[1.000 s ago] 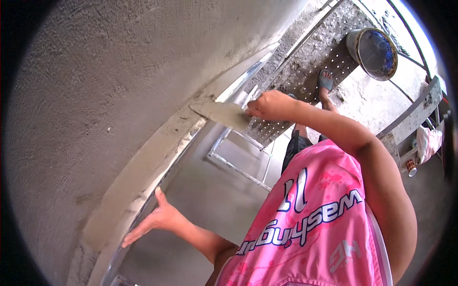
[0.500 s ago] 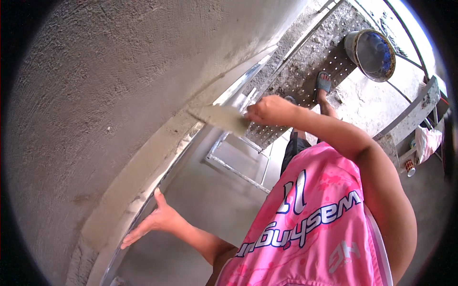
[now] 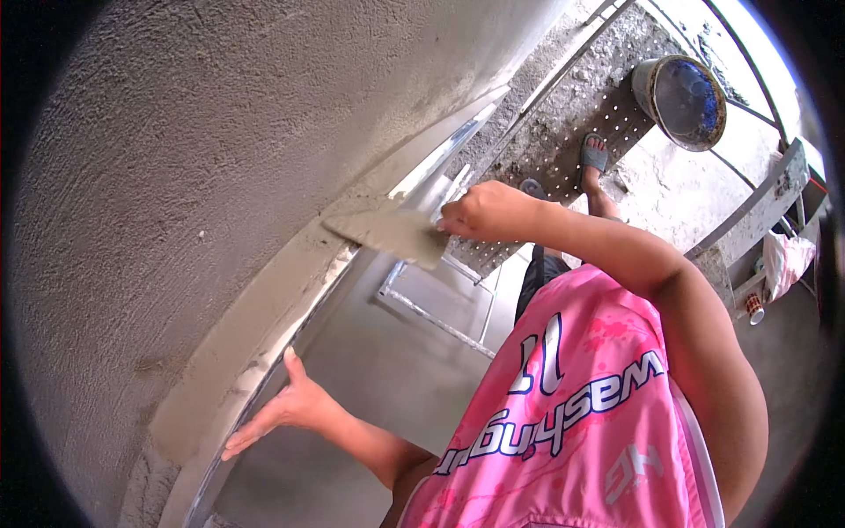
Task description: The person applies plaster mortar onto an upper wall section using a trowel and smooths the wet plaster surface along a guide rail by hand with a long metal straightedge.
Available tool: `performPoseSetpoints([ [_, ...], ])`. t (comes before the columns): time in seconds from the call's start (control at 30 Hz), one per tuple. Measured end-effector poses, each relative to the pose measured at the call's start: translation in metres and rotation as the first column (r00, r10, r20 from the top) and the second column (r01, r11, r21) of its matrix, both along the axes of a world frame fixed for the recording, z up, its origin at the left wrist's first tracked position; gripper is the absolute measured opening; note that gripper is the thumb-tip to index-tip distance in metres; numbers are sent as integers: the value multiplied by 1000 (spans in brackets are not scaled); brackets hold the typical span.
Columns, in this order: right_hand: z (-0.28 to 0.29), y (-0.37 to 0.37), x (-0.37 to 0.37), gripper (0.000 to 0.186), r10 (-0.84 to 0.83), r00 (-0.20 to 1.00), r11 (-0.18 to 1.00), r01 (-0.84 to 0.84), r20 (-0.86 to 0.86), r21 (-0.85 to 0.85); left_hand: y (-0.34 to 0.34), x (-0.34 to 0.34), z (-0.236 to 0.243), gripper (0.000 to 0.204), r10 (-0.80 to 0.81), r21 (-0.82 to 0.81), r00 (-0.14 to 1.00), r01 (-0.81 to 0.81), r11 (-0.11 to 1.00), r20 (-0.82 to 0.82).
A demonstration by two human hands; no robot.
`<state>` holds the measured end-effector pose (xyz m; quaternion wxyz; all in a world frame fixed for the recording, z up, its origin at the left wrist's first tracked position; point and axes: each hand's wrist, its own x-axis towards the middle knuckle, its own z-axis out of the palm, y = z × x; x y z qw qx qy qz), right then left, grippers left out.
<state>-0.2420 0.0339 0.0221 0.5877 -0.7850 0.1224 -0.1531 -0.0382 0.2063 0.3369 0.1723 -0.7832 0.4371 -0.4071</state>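
Note:
My right hand (image 3: 482, 211) grips a flat plastering trowel (image 3: 387, 234) coated with wet mortar. Its far edge meets a smooth band of fresh mortar (image 3: 255, 326) on the wall. My left hand (image 3: 280, 408), fingers outstretched and thumb spread, rests against a long straightedge (image 3: 304, 324) along the lower edge of that band. Patches of mortar lie along the straightedge between my hands. The trowel's handle is mostly hidden in my fist.
Rough grey plaster (image 3: 202, 150) fills the left side. My sandalled foot (image 3: 594, 154) stands on a perforated, mortar-strewn platform (image 3: 563, 167). A bucket (image 3: 682, 101) sits at the upper right, near a curved plank (image 3: 757, 202), a patterned cup (image 3: 754, 308) and a plastic bag (image 3: 786, 262). Below is a metal frame (image 3: 431, 317).
My right hand and the trowel have shifted slightly left and down along the mortar band. My left hand stays in place on the straightedge.

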Motion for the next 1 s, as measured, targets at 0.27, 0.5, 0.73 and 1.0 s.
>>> performPoseSetpoints([
  [0.27,3,-9,11,31,8,998,997,-2,-68,81,-3,1,1,162,-30,-5,1000,30,1000,4],
  [0.5,26,-8,8,31,29,999,999,-28,-34,34,1,-1,-1,161,9,-41,1000,-9,999,-11],
  [0.73,-15,-16,1,37,98,977,990,-77,-188,118,-2,0,-1,158,-17,-34,1000,17,999,3],
  [1.0,-3,-4,18,32,61,987,997,-54,-146,53,-2,1,1,159,-40,-5,999,40,999,26],
])
